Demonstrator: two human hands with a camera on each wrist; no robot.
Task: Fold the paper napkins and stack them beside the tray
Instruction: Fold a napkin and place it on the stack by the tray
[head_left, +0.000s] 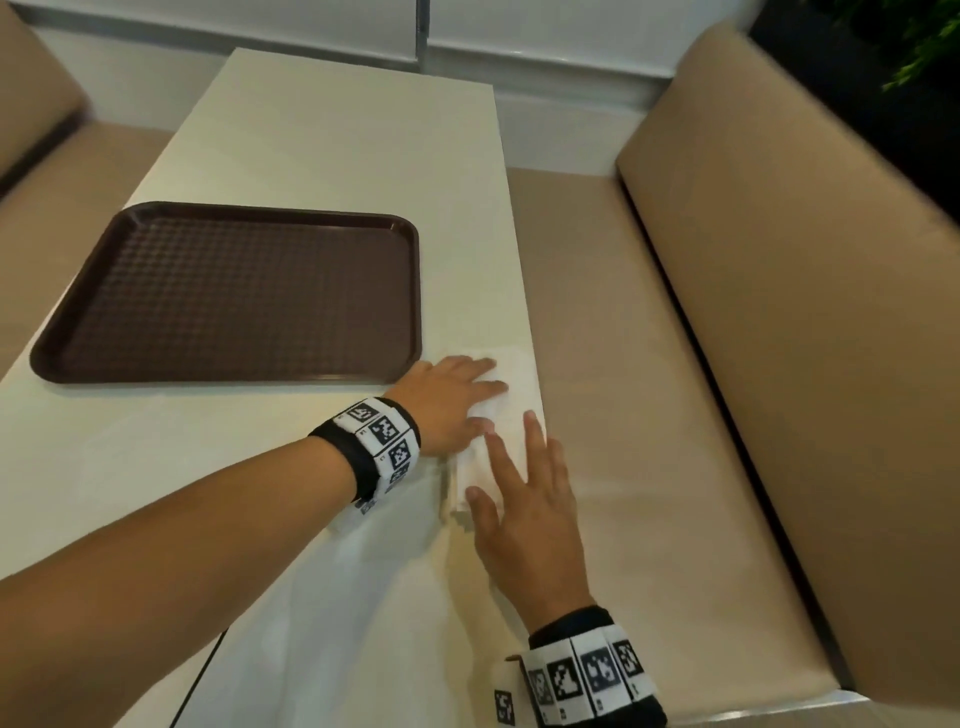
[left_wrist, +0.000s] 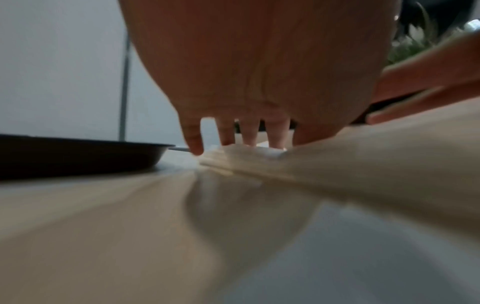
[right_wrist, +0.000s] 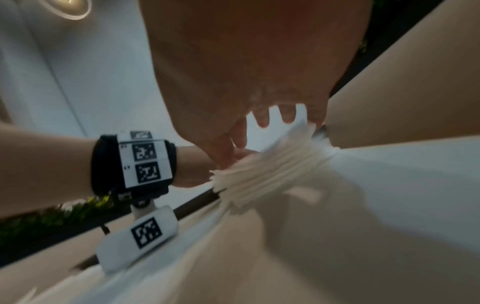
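A: What's under the right hand (right_wrist: 259, 86)?
B: A fanned stack of white napkins (right_wrist: 262, 174) on the tabletop (right_wrist: 389, 205), fingers spread above it.
A: And the left hand (right_wrist: 197, 172)?
B: Touching the stack's edge.

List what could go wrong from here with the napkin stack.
1. The napkin stack lies right at the table edge by the bench; a sideways push could tip it off.
2. Left hand and right hand only press flat, so the fanned layers may slide apart.

White table (head_left: 322, 156) stands between two tan benches (head_left: 727, 312).
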